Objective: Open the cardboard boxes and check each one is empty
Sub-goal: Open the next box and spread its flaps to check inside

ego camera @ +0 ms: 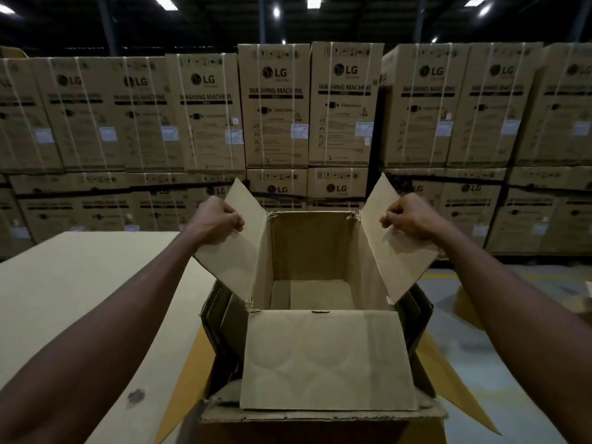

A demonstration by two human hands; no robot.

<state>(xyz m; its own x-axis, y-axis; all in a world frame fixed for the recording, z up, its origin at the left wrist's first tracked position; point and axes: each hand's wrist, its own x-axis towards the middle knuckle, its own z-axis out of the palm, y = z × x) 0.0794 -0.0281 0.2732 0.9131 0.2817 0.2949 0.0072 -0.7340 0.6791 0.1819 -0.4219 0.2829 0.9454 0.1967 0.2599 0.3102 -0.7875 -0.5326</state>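
Now both hands pinching side flaps apart: left hand (pixel 217 219) on left flap (pixel 237 248), right hand (pixel 407 216) on right flap (pixel 394 248); box (pixel 307 248) cavity dead centre between, seemingly empty.

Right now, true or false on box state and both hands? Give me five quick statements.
1. The left hand grips the left flap of the open box. True.
2. The right hand hangs free, with no grip on anything. False: it pinches the right flap.
3. The near flap is folded out toward the person. True.
4. A washing machine sits inside the open box. False: only bare cardboard floor shows inside.
5. The stacked cartons behind are unmarked. False: they read LG washing machine.
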